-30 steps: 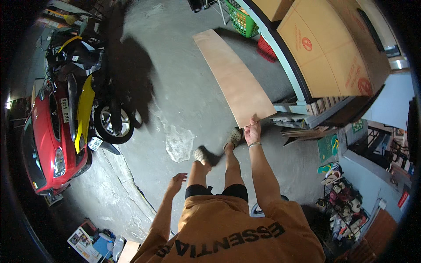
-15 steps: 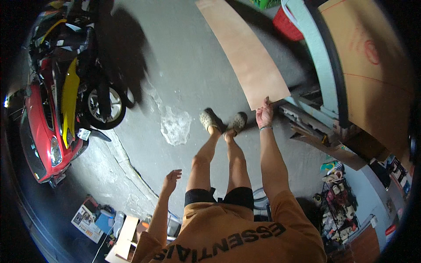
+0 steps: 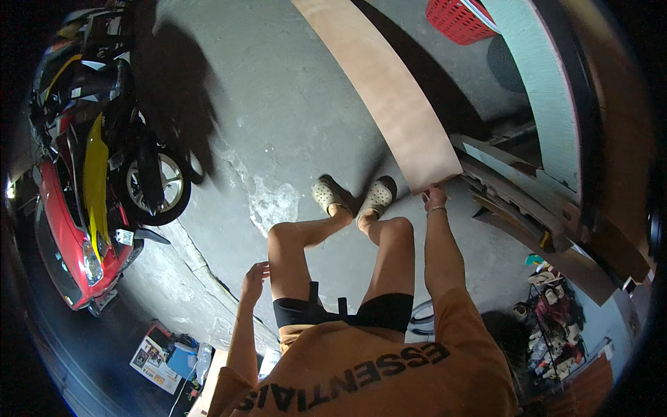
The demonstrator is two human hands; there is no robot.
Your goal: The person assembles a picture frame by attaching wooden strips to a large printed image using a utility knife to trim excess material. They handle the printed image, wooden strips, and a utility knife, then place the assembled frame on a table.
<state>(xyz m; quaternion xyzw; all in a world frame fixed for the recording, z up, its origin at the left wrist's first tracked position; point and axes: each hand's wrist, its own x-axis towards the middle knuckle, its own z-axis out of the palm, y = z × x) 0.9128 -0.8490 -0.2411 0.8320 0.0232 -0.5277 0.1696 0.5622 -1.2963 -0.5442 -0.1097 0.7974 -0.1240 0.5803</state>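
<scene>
A long, pale plywood board (image 3: 389, 90) lies on the grey concrete floor and runs away from me toward the top of the picture. My right hand (image 3: 435, 198) grips its near corner, just right of my feet in light clogs (image 3: 354, 197). My left hand (image 3: 256, 274) hangs free beside my left knee, fingers loosely apart, holding nothing. My knees are bent.
A red car (image 3: 66, 236) and a yellow and black motorcycle (image 3: 121, 160) stand at the left. Stacked boards and panels (image 3: 528, 208) lie at the right under a big cardboard-coloured sheet. A red basket (image 3: 462, 17) sits at the top, a cluttered rack (image 3: 556, 333) lower right, boxes (image 3: 163, 354) lower left.
I have stepped closer to the board's end and bent lower. My right hand has stayed on the board's near corner; my left hand has swung slightly back.
</scene>
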